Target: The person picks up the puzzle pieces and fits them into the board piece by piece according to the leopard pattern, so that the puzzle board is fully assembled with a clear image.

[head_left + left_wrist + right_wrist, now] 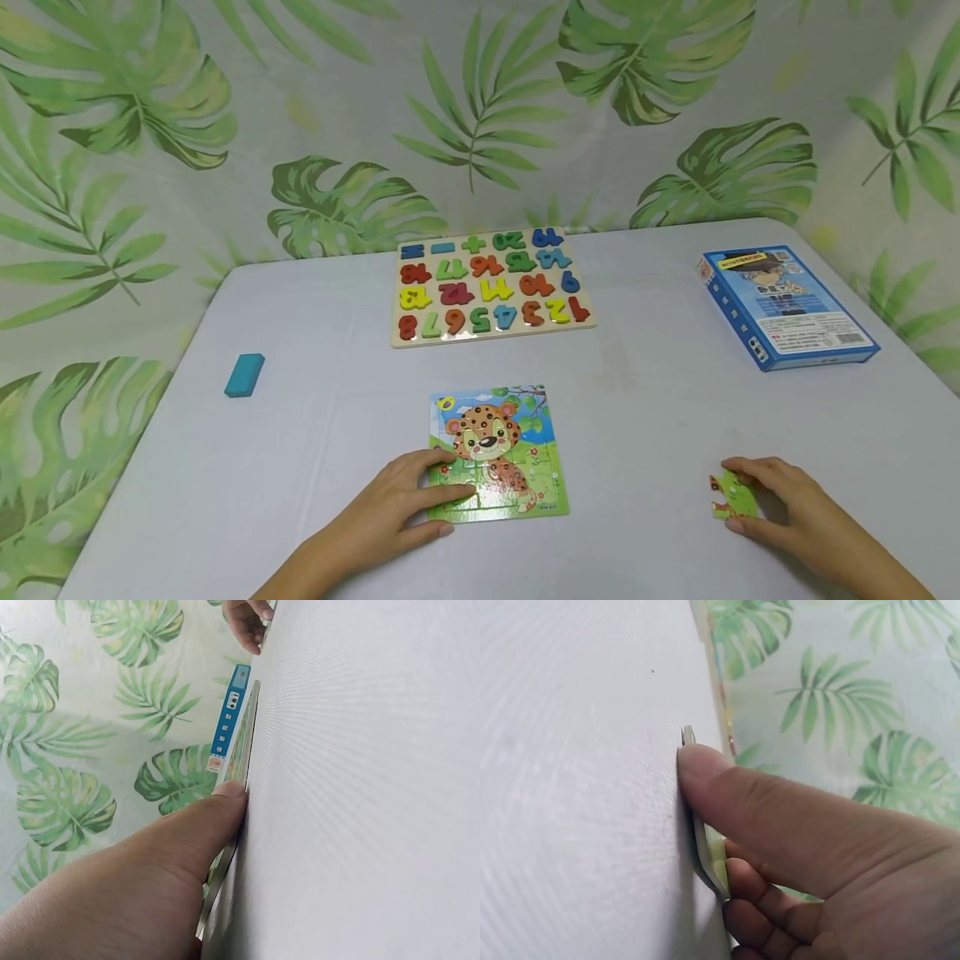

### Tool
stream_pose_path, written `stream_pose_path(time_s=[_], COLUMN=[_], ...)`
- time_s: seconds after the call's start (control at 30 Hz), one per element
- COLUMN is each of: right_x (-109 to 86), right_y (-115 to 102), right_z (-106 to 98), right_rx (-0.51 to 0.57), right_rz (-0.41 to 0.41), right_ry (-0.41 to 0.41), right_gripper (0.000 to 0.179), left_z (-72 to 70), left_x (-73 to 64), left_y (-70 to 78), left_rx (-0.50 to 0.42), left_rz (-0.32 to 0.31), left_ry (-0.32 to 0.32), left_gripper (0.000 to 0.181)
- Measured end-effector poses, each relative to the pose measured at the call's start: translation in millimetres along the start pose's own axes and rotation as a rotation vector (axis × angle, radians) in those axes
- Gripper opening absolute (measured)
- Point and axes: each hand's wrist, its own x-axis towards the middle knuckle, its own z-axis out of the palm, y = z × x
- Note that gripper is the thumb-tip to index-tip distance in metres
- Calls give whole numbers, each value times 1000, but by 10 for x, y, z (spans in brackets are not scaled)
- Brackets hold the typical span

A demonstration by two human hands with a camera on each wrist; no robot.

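A jigsaw puzzle (542,492) with a cartoon leopard on green grass lies flat at the front middle of the table. My left hand (401,500) rests on its lower left part in the head view, fingertips on the picture and thumb at the near edge. In the left wrist view the thumb lies along the puzzle's thin side (253,701). Off to the right, my right hand (795,512) pinches a green jigsaw piece (738,496) with orange spotted bits, between thumb and fingers. The right wrist view shows this piece (714,859) on edge, close over the white tabletop.
A wooden number board (491,333) with colourful numerals stands upside down to me behind the puzzle. A blue box (791,308) lies at the back right. At the left is a small teal block (244,375). A leaf-patterned cloth (480,125) hangs behind the table.
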Motion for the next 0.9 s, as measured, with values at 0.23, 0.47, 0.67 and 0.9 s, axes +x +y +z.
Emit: stream_pose_path(time_s=[0.23, 0.47, 0.67, 0.9], right_x=[11, 145, 329, 519], right_y=[-84, -390, -809, -1154], right_z=[16, -23, -20, 230], right_rx=[12, 53, 127, 226], right_rz=[-60, -300, -332, -445], right_ry=[94, 236, 179, 69], right_gripper=[61, 63, 59, 55], left_z=[5, -7, 2, 42], left_x=[-6, -13, 25, 99], left_y=[5, 11, 48, 132], left_rx=[-3, 20, 38, 76], left_rz=[-15, -24, -12, 39], left_ry=[-10, -9, 25, 71], left_gripper=[40, 40, 36, 29])
